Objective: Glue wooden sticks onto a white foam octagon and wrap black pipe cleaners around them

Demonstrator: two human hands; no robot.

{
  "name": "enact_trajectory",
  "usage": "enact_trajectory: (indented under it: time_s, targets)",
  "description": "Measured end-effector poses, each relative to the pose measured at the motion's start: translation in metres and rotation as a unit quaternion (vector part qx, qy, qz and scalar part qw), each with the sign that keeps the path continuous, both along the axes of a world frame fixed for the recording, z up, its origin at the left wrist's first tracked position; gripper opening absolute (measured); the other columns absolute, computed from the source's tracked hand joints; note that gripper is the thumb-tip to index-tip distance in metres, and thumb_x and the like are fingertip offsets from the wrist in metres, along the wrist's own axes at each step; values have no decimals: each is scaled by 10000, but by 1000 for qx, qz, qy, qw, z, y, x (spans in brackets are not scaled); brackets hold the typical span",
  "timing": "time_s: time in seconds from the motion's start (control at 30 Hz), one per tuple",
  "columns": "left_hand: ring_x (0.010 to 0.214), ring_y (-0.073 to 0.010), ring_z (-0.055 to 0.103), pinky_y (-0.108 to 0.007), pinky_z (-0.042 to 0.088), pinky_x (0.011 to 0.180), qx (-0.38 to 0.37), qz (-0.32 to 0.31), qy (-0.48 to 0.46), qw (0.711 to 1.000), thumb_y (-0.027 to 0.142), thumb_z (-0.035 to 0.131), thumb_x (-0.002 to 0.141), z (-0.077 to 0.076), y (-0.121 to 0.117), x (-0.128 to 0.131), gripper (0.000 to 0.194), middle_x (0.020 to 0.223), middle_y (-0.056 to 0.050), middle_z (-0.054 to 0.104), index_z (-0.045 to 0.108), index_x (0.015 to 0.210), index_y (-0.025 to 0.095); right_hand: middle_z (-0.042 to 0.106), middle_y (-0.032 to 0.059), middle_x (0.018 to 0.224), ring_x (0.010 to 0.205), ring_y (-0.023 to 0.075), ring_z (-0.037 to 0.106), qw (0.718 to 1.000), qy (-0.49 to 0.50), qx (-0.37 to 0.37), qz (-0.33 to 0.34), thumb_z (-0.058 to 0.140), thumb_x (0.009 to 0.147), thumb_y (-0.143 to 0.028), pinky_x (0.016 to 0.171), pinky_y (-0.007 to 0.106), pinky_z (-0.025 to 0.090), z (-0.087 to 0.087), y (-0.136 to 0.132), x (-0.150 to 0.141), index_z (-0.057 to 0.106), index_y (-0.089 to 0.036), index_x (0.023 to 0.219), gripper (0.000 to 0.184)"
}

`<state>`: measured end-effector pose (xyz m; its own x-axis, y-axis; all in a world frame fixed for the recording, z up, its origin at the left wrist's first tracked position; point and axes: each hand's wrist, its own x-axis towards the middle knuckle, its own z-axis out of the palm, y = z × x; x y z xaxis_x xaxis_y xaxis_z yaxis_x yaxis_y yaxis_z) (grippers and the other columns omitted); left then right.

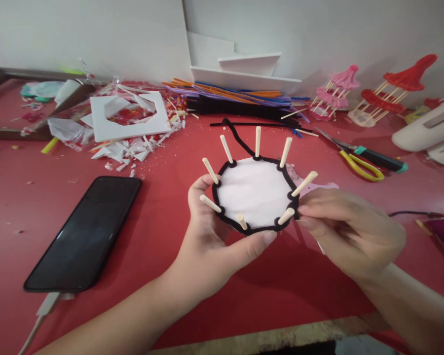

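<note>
My left hand (210, 241) grips a white foam disc (255, 192) by its lower left edge, thumb along the near side. Several short wooden sticks (258, 142) stand up around the disc's rim. Black pipe cleaner (215, 197) runs along the rim and around the stick bases, and a loose length of it (237, 135) trails away past the far side. At the disc's right edge, my right hand (351, 231) pinches the black pipe cleaner between thumb and fingertips.
A phone (85, 231) on a charging cable lies at left. Foam scraps (129, 116) and bundled pipe cleaners (237, 96) lie behind. Yellow-handled scissors (360, 165), a cutter (381, 159), a glue gun (429, 123) and pink (335, 93) and red (392, 93) stick models are at right.
</note>
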<state>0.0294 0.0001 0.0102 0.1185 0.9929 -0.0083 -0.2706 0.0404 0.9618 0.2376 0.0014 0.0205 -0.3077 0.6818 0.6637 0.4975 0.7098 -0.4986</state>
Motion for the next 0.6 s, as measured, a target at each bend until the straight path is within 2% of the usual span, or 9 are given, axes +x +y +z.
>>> enact_trajectory:
  time_s: [0.1,0.2,0.3,0.4,0.5,0.6]
  targets:
    - [1021,-199,704,-276,608,854,10,-14,6,1000,124,842,631,-2,-1,-1,770,1167,-23,624,311,1155,315,681,0,822,778,147,646,997,45,-45,39,690,790,-32,660,287,536,-1,3,0,688,-230,990,282]
    - [1064,-191,693,-269,592,896,19,-34,-11,999,106,828,666,-3,-1,-1,759,1194,-13,627,307,1170,329,641,3,823,785,147,639,986,119,-111,39,743,760,-79,630,264,551,1,5,-4,676,-242,933,247]
    - [1071,-173,691,-249,585,911,27,-52,-39,998,70,814,683,-4,-1,-2,765,1207,-5,628,314,1197,336,602,-17,835,755,120,628,952,217,-212,31,804,715,-132,624,217,581,2,7,-7,641,-279,984,347]
    - [1072,-183,694,-261,595,910,36,-66,-59,995,46,809,688,-5,0,-3,780,1201,-2,638,337,1235,341,624,-27,863,780,115,651,921,255,-288,65,818,707,-143,677,218,607,1,9,-8,623,-309,1081,453]
    - [987,-179,725,-298,613,893,40,-90,-75,992,52,791,725,-7,1,-5,794,1173,4,662,336,1296,365,670,-23,901,815,112,682,912,255,-309,90,799,736,-145,678,195,605,0,9,-7,657,-306,1075,401]
    - [977,-191,731,-337,603,926,42,-94,-74,992,76,791,737,-7,2,-5,807,1193,-13,675,352,1353,355,694,-23,900,805,97,694,920,229,-301,99,788,745,-125,687,162,598,0,9,-6,711,-278,974,285]
